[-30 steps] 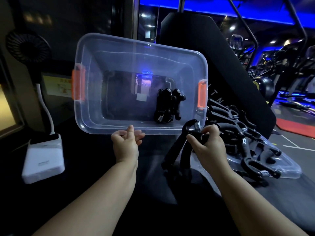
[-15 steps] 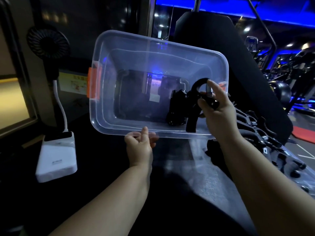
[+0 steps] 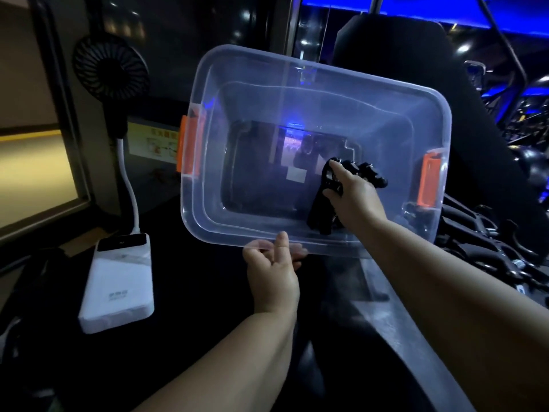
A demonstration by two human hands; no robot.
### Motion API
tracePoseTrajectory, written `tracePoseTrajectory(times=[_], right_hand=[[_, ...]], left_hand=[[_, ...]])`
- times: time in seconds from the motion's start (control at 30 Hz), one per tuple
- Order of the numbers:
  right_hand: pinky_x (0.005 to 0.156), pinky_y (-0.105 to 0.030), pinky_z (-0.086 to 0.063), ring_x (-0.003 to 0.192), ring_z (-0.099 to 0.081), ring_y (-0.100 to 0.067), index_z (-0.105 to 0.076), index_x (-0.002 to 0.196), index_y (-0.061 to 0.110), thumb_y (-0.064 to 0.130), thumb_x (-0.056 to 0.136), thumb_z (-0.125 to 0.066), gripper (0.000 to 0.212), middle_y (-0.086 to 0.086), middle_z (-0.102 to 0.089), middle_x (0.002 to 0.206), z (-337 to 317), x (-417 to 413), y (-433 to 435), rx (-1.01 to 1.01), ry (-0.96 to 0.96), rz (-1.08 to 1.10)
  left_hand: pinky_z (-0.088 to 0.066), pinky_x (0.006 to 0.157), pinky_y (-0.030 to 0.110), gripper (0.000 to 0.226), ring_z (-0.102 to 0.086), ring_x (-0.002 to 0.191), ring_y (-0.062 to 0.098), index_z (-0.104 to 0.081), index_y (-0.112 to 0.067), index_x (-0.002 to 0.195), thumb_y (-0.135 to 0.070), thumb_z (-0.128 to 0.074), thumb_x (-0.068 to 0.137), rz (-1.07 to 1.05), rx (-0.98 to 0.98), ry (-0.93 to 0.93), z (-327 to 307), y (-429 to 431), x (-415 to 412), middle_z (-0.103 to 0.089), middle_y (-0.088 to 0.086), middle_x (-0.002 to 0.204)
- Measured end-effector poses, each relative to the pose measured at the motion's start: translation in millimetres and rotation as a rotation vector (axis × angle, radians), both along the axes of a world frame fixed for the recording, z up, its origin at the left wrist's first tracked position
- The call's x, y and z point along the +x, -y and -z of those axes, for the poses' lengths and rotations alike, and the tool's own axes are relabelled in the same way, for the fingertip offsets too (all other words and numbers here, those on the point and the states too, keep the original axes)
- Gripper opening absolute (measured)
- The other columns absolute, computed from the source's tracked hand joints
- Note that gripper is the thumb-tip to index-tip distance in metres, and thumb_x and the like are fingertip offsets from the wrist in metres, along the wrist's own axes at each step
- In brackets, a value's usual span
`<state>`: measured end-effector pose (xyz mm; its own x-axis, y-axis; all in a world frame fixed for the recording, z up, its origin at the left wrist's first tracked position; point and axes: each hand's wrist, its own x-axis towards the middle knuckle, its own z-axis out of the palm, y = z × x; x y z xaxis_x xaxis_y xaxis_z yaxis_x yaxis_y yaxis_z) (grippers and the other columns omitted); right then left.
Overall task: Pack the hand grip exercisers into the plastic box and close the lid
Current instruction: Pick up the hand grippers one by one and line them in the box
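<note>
Early stage. Left hand [image 3: 273, 281]: fingers grip the near rim of the tilted box [image 3: 297, 93]. Right hand [image 3: 353, 200]: fingers hold an exerciser [image 3: 319, 215] inside, beside packed exercisers [image 3: 371, 173]. Remaining pile [image 3: 487, 242] waits outside; box unlidded.

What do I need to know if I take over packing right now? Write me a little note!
Left hand grips the near rim of the plastic box, tilted toward you.
Right hand is inside it, holding a black exerciser.
Done: at least one other exerciser lies in the box.
Left: let go, pack the pile on the right, close the lid, which I cannot see.
</note>
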<state>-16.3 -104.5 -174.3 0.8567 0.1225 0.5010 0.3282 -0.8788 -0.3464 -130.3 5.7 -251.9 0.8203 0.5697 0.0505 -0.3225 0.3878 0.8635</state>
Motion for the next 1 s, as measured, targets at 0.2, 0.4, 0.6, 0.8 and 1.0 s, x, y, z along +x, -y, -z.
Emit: tracePoseTrajectory(times=[0.2,0.4,0.6,0.8,1.0], right_hand=[[0.088,-0.04,-0.046,0.119,-0.042,-0.033,-0.041,0.133,0.022,0.036,0.09,-0.061,0.05,-0.01,-0.066,0.106,-3.0,23.3,-3.7,-0.346,0.04,0.131],[0.091,-0.04,-0.037,0.117,-0.042,-0.031,-0.055,0.118,0.02,0.049,0.082,-0.065,0.047,-0.007,-0.063,0.112,-12.7,34.5,-2.2,-0.511,0.126,0.197],[0.102,-0.041,-0.027,0.122,-0.034,-0.031,-0.057,0.122,0.025,0.045,0.08,-0.069,0.048,-0.006,-0.05,0.123,-7.6,43.9,5.4,-0.514,0.11,0.187],[0.111,-0.043,-0.014,0.138,-0.018,-0.025,-0.053,0.13,0.033,0.047,0.079,-0.068,0.055,-0.002,-0.034,0.141,-1.9,47.8,8.9,-0.491,0.185,0.162],[0.115,-0.051,-0.007,0.147,-0.008,-0.022,-0.042,0.137,0.033,0.05,0.087,-0.058,0.055,0.007,-0.026,0.155,2.8,62.6,10.3,-0.497,0.099,0.151]], left_hand=[[-0.052,0.057,0.018,0.015,-0.067,0.059,0.012,-0.039,-0.016,0.088,-0.02,-0.051,0.096,0.005,-0.025,-0.007,-2.8,0.1,-1.1,-0.067,0.004,0.067],[-0.051,0.058,0.018,0.013,-0.067,0.061,0.012,-0.039,-0.017,0.089,-0.021,-0.05,0.096,0.026,-0.022,-0.009,-4.6,-0.6,-2.8,-0.068,0.003,0.068],[-0.052,0.056,0.017,0.013,-0.067,0.06,0.012,-0.039,-0.015,0.09,-0.018,-0.049,0.096,0.033,-0.027,-0.001,-5.2,-0.8,-3.9,-0.068,0.007,0.071],[-0.052,0.057,0.017,0.013,-0.067,0.061,0.013,-0.039,-0.017,0.089,-0.019,-0.049,0.097,0.029,-0.02,0.001,-4.0,-0.3,-3.2,-0.068,0.007,0.07],[-0.051,0.057,0.017,0.013,-0.067,0.059,0.013,-0.038,-0.016,0.09,-0.018,-0.048,0.097,0.032,-0.033,0.002,-4.6,0.5,-3.4,-0.067,0.007,0.07]])
